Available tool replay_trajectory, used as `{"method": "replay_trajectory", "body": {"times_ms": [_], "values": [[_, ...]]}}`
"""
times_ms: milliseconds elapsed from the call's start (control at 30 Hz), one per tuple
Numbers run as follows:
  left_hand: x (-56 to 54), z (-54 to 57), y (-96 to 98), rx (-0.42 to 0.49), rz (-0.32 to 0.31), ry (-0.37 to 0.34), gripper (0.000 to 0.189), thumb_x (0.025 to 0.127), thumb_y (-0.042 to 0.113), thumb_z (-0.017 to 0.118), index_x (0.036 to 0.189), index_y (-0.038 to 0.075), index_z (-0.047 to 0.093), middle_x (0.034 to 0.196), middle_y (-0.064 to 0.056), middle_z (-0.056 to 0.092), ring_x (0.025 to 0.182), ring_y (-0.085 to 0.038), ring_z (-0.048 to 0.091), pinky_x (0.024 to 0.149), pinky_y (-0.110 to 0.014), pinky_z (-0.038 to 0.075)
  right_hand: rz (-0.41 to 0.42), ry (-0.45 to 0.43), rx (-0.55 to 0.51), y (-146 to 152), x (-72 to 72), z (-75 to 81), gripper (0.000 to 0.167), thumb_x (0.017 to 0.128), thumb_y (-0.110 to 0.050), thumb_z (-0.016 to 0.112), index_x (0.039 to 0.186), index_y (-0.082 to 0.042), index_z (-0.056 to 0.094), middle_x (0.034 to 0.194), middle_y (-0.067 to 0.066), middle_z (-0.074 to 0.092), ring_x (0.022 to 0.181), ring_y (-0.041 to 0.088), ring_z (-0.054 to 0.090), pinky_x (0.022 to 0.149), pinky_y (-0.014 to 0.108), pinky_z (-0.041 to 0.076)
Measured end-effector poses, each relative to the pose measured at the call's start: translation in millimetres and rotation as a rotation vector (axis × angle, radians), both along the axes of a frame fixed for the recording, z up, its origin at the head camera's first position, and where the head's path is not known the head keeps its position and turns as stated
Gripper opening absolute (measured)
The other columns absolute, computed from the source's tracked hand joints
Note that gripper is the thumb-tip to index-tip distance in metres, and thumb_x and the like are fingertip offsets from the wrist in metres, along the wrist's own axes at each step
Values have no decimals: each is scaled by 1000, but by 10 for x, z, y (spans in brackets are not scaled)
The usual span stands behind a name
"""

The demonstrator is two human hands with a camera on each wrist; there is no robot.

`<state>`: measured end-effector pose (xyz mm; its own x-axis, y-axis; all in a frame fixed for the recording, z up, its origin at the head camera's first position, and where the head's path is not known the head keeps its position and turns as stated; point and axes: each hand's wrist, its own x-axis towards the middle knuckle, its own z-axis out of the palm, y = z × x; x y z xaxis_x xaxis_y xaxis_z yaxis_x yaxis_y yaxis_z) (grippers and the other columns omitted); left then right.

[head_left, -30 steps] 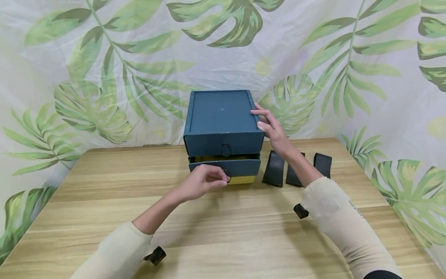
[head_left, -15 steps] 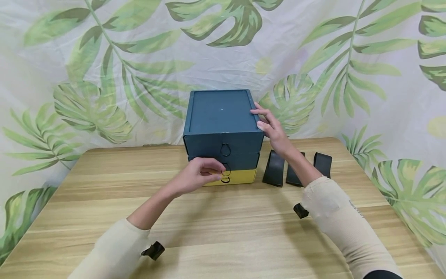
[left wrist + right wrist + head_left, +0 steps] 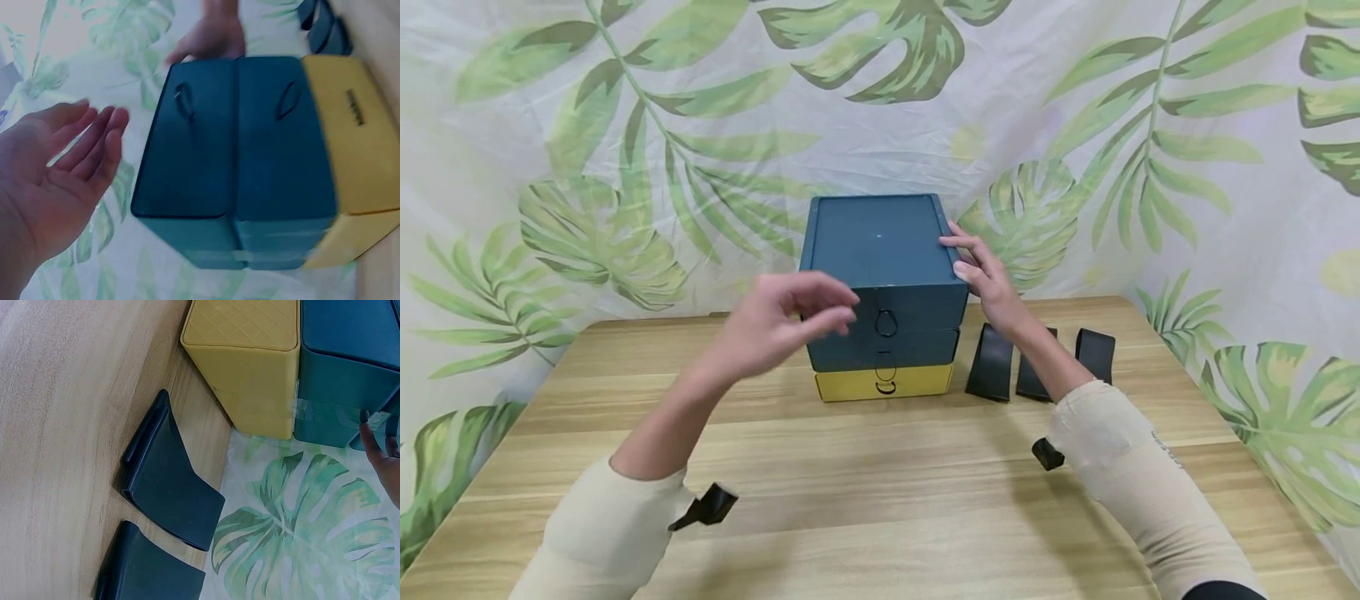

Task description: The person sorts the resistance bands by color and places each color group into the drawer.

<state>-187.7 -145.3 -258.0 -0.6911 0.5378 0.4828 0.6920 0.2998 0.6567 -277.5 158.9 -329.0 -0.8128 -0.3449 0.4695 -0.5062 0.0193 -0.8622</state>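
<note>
drawers [image 3: 901,300] sit closed near the far edge of the table [image 3: 865,492] in the head view, the right hand [image 3: 990,283] resting relaxed on their side. left wrist: the left hand [image 3: 59,181], loosely curved, holds nothing. right wrist: fingertips [image 3: 367,430] touch the side; a light brace should suffice.

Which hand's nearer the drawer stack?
Right. The right hand rests on the drawer stack at its upper right edge; the left hand is in the air off its front left, apart from it.
</note>
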Motion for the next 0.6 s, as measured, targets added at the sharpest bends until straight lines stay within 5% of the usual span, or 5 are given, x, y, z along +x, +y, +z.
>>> {"method": "replay_trajectory", "body": {"times_ms": [133,267,400,600], "values": [[-219,100,-15,11,164,118,11,97,2,70,105,-1,76,100,-11,76,89,-24,69,80,-34,52,2,-2,0,2,-5,-1,52,103,-21,43,146,8,41,172,17,13,157,41,15,119,69,21],[-518,14,-8,-65,256,125,15,98,6,70,111,0,76,119,-16,74,115,-30,66,100,-47,48,-1,-4,-3,-1,1,-2,53,103,-22,43,147,8,42,172,17,13,157,42,15,119,69,22],[-727,-130,-16,-91,260,46,23,100,9,65,119,0,74,135,-17,67,142,-30,51,120,-51,32,1,-4,3,-6,6,-10,52,104,-21,43,147,7,42,172,16,14,157,40,15,119,69,21],[-831,-278,-81,-26,198,-20,34,96,8,55,126,-1,69,150,-15,55,152,-29,35,124,-54,22,-7,-6,3,-2,0,-13,52,104,-22,42,147,7,42,172,16,14,157,40,14,119,70,19]]}}
